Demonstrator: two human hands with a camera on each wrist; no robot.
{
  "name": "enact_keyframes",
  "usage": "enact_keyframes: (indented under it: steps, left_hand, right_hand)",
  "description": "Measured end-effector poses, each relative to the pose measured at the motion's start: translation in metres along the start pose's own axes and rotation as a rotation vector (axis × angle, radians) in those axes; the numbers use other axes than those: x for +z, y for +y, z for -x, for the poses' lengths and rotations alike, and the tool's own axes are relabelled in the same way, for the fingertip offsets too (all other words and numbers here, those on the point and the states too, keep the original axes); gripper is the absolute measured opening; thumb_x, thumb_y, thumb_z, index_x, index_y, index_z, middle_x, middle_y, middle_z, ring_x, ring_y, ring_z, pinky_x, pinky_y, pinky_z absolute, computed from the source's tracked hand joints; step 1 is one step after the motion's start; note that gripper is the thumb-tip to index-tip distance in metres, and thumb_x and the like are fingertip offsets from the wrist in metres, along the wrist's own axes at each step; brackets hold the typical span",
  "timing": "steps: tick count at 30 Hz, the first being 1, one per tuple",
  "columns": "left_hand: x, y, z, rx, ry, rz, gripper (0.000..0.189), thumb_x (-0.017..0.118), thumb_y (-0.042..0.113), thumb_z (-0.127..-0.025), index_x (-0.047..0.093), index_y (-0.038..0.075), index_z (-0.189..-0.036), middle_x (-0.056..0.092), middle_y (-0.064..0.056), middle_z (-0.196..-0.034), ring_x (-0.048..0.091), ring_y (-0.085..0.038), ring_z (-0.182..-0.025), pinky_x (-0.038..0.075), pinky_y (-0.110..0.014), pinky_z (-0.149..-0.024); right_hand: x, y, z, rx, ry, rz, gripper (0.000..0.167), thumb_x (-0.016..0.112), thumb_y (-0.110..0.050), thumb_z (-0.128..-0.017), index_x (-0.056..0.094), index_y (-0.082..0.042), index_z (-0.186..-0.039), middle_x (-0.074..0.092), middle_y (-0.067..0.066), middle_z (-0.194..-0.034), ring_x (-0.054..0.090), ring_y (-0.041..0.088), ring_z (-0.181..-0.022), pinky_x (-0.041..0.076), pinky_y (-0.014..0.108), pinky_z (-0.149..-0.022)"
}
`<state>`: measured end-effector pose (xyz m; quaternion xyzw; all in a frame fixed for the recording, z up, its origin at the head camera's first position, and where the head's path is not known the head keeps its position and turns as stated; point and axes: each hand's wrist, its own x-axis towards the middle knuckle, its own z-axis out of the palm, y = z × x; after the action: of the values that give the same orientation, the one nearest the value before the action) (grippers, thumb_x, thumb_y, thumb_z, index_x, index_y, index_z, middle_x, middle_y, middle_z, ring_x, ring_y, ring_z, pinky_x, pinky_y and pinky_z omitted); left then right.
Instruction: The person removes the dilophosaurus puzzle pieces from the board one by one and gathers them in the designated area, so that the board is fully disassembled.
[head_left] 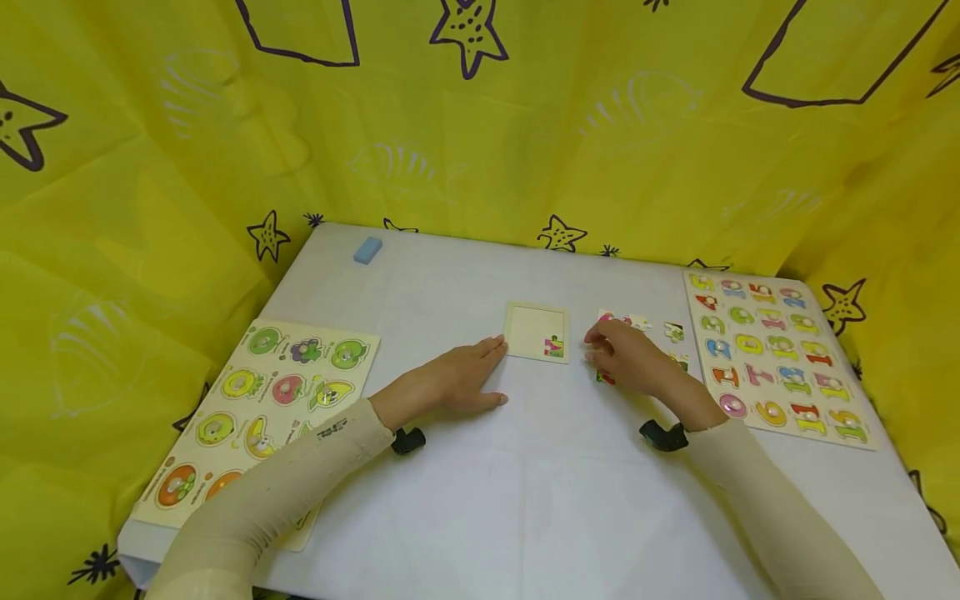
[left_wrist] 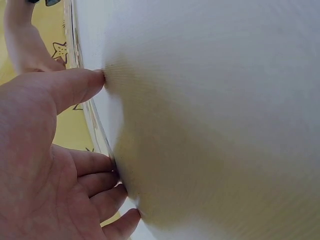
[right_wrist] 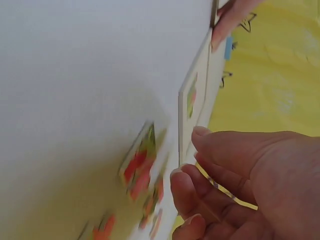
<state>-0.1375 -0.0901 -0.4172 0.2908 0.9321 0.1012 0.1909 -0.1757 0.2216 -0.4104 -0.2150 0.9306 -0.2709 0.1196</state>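
A small square wooden puzzle frame (head_left: 534,325) lies mid-table, with one pink-and-green jigsaw piece (head_left: 553,346) in its lower right corner. My left hand (head_left: 467,377) rests beside it, fingertips at the frame's left edge and thumb spread away. In the left wrist view its fingers (left_wrist: 95,182) touch the white surface and hold nothing. Over the loose jigsaw pieces (head_left: 673,332), right of the frame, hovers my right hand (head_left: 630,358). The right wrist view shows its thumb apart from its loosely bent fingers, with no piece visible between them. Several pieces (right_wrist: 139,169) lie below; the hand hides some in the head view.
A fruit knob puzzle board (head_left: 300,379) lies at the left, partly under my left forearm. On the right is a number puzzle board (head_left: 780,358). A blue block (head_left: 367,250) sits at the back left. Yellow patterned cloth (head_left: 480,150) surrounds the white table (head_left: 480,517).
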Motion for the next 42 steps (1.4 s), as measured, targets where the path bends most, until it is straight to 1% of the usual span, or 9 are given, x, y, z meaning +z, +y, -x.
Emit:
enact_keyframes:
  steps: [2,5,9,12,15,20,29,38,42]
  left_hand:
    - [0.000,0.000,0.000,-0.006,-0.004,-0.005,0.087,0.059,0.051,-0.105,0.020,0.006,-0.169,0.016,-0.007,-0.178,0.021,-0.025,-0.163,0.024,-0.041,-0.131]
    - [0.000,0.000,-0.001,-0.010,-0.007,-0.010,0.088,0.059,0.052,-0.105,0.020,0.007,-0.169,0.015,-0.006,-0.178,0.020,-0.024,-0.163,0.023,-0.041,-0.131]
    - [0.001,0.001,-0.001,-0.006,-0.008,-0.004,0.088,0.059,0.051,-0.105,0.019,0.006,-0.169,0.015,-0.007,-0.178,0.020,-0.025,-0.163,0.023,-0.042,-0.131]
    - [0.001,0.001,-0.001,-0.001,-0.009,0.001,0.088,0.059,0.051,-0.105,0.020,0.005,-0.169,0.015,-0.008,-0.177,0.020,-0.026,-0.163,0.023,-0.042,-0.131]
    - [0.000,0.001,-0.001,-0.003,-0.008,-0.007,0.088,0.059,0.051,-0.105,0.020,0.005,-0.169,0.016,-0.008,-0.177,0.021,-0.026,-0.163,0.024,-0.041,-0.131]
    - [0.000,0.002,-0.001,-0.009,-0.014,-0.010,0.088,0.059,0.052,-0.105,0.019,0.006,-0.169,0.015,-0.007,-0.178,0.020,-0.025,-0.163,0.024,-0.041,-0.131]
    - [0.000,0.001,-0.001,-0.014,-0.018,-0.012,0.088,0.058,0.053,-0.105,0.019,0.006,-0.169,0.014,-0.007,-0.178,0.020,-0.024,-0.163,0.023,-0.041,-0.131]
    - [0.000,0.001,-0.001,-0.017,-0.017,-0.006,0.088,0.058,0.052,-0.105,0.019,0.007,-0.169,0.014,-0.006,-0.178,0.019,-0.024,-0.163,0.023,-0.040,-0.131]
    - [0.000,0.001,-0.001,-0.017,-0.016,-0.010,0.088,0.058,0.053,-0.105,0.019,0.007,-0.169,0.014,-0.006,-0.178,0.019,-0.024,-0.163,0.023,-0.040,-0.131]
  right_hand:
    - [0.005,-0.006,-0.006,-0.009,0.000,-0.001,0.029,0.067,-0.010,-0.102,0.063,0.005,-0.127,0.066,0.020,-0.121,0.060,0.032,-0.103,0.052,0.047,-0.091]
    - [0.012,-0.014,-0.014,-0.029,-0.005,-0.004,0.032,0.067,-0.009,-0.102,0.061,0.007,-0.129,0.064,0.023,-0.125,0.060,0.034,-0.106,0.052,0.050,-0.095]
    - [0.019,-0.019,-0.022,-0.053,0.007,0.046,0.032,0.065,-0.006,-0.102,0.059,0.008,-0.130,0.061,0.024,-0.127,0.059,0.035,-0.109,0.051,0.052,-0.101]
    - [0.022,-0.024,-0.024,-0.052,0.013,0.071,0.035,0.066,-0.007,-0.103,0.057,0.007,-0.133,0.058,0.024,-0.129,0.059,0.037,-0.113,0.050,0.054,-0.104]
    - [0.024,-0.029,-0.027,-0.050,0.006,0.078,0.037,0.065,-0.009,-0.104,0.056,0.007,-0.136,0.057,0.025,-0.134,0.059,0.039,-0.121,0.048,0.056,-0.109]
    - [0.027,-0.031,-0.029,-0.048,-0.014,0.076,0.035,0.062,-0.008,-0.106,0.057,0.007,-0.137,0.057,0.025,-0.139,0.057,0.039,-0.130,0.044,0.056,-0.115]
    - [0.028,-0.031,-0.030,-0.096,-0.019,0.066,0.031,0.057,-0.002,-0.106,0.058,0.006,-0.136,0.057,0.026,-0.137,0.056,0.040,-0.130,0.044,0.057,-0.115]
    - [0.025,-0.032,-0.033,-0.062,-0.056,0.068,0.034,0.061,-0.006,-0.106,0.055,0.007,-0.137,0.054,0.027,-0.136,0.055,0.039,-0.127,0.045,0.057,-0.115]
    - [0.024,-0.031,-0.035,-0.041,-0.074,0.062,0.034,0.062,-0.008,-0.106,0.056,0.006,-0.137,0.054,0.026,-0.134,0.056,0.037,-0.121,0.047,0.055,-0.112]
